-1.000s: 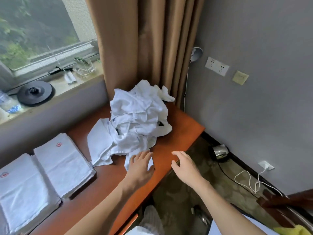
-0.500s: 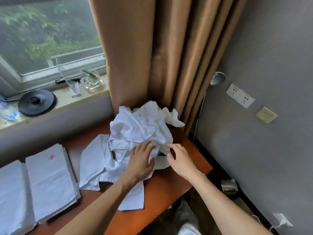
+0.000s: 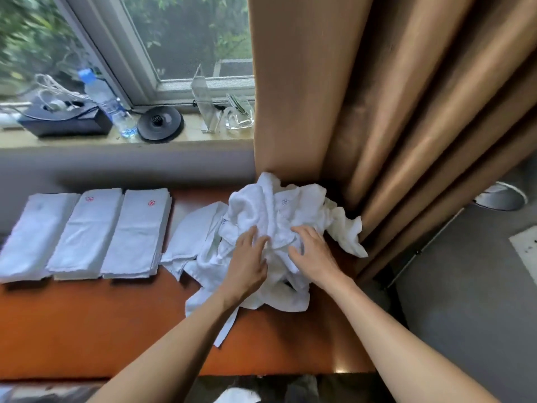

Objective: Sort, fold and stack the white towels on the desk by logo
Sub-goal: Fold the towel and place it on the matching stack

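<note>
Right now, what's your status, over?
Left hand flat on pile, right hand on it, grip unclear. Three folded stacks left of pile. Curtain hangs right behind pile.

**Three Stacks, One Heap, Two Hands**

Three stacks of folded white cotton towels share one orange-brown wooden desk [image 3: 87, 330]: the left stack [image 3: 37, 237], the middle stack [image 3: 87, 237] and the right stack [image 3: 136, 237]. Two red flower logos show: the middle logo [image 3: 89, 198] and the right logo [image 3: 151, 203]. One crumpled heap of white terry towels [image 3: 261, 210] cannot be counted towel by towel; one small blue logo [image 3: 284, 201] is clear on it. Two bare hands: the left hand [image 3: 247, 263] and the right hand [image 3: 315, 257]. One stone window sill [image 3: 189, 138] carries one clear plastic water bottle [image 3: 107, 103], one round black kettle base [image 3: 159, 123], one black rectangular box [image 3: 64, 120], one clear acrylic sign stand [image 3: 205, 103] and one glass ashtray [image 3: 239, 117].
</note>
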The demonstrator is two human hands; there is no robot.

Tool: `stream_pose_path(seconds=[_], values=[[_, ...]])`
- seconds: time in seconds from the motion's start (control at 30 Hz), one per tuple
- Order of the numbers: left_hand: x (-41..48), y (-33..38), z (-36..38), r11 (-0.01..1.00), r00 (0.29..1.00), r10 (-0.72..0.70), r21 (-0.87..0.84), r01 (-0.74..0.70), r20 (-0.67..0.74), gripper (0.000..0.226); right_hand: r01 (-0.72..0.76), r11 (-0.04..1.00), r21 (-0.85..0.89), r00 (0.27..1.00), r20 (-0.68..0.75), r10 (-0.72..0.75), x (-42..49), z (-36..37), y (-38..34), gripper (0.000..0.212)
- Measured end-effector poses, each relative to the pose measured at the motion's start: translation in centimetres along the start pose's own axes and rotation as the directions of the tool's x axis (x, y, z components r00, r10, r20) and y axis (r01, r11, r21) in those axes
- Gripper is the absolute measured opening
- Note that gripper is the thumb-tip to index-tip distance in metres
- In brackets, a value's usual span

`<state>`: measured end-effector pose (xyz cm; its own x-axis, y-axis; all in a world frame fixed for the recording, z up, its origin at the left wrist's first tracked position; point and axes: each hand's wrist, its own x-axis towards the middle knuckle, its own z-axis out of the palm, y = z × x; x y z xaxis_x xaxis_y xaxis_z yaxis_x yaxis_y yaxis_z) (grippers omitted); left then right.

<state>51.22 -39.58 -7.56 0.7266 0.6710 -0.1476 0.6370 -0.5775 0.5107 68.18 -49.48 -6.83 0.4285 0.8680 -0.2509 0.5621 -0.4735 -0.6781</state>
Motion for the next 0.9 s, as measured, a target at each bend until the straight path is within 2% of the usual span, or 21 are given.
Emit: stream_pose_path(seconds=[0.07,0.13,0.2,0.3,0.43,0.53,0.63,0.77,0.83,0.9], values=[[0.2,0.0,-0.4,0.998,0.998,-0.055,-0.016,0.054,-0.025,0.05,0.03,0.999,-0.012,0.996,0.079,-0.029,1.2,0.0,-0.8,0.057],[0.4,-0.2,-0.7,0.997,0.995,-0.068,0.041,0.071,-0.066,0.047,0.04,0.998,-0.044,0.987,0.157,-0.033,2.0,0.4,-1.3,0.059],[0.7,-0.3,-1.1,0.994,0.99,-0.078,0.069,0.086,-0.118,0.04,0.045,0.995,-0.092,0.982,0.185,-0.027,2.3,0.9,-1.5,0.06],[0.6,-0.5,-1.8,0.995,0.98,-0.081,-0.068,0.07,-0.18,0.033,0.04,0.99,-0.135,0.986,0.165,-0.018,2.6,1.5,-1.5,0.059],[-0.1,-0.1,-4.0,0.976,0.96,-0.057,-0.219,-0.004,-0.273,0.029,-0.023,1.0,0.02,0.994,0.103,0.021,2.5,1.3,-2.5,0.045],[0.5,-0.1,-5.9,0.965,0.936,0.022,-0.237,-0.112,-0.351,0.028,-0.005,0.997,0.072,1.0,-0.015,0.006,2.4,0.9,-3.7,0.018],[1.4,-0.1,-7.8,0.953,0.918,0.069,-0.247,-0.177,-0.39,0.029,0.025,0.989,0.143,0.994,-0.112,-0.009,2.2,0.0,-5.1,0.006],[2.1,1.0,-10.5,0.916,0.884,0.138,-0.282,-0.286,-0.446,0.029,0.018,0.959,0.282,0.991,-0.131,0.02,2.1,-1.9,-6.9,0.008],[2.4,2.3,-12.1,0.887,0.858,0.169,-0.304,-0.347,-0.486,0.027,0.092,0.932,0.35,0.99,-0.13,-0.049,2.2,-3.2,-8.2,0.017],[2.7,4.0,-13.5,0.866,0.849,0.122,-0.362,-0.344,-0.513,0.027,0.145,0.9,0.412,0.989,-0.069,-0.128,2.2,-4.3,-9.3,0.026]])
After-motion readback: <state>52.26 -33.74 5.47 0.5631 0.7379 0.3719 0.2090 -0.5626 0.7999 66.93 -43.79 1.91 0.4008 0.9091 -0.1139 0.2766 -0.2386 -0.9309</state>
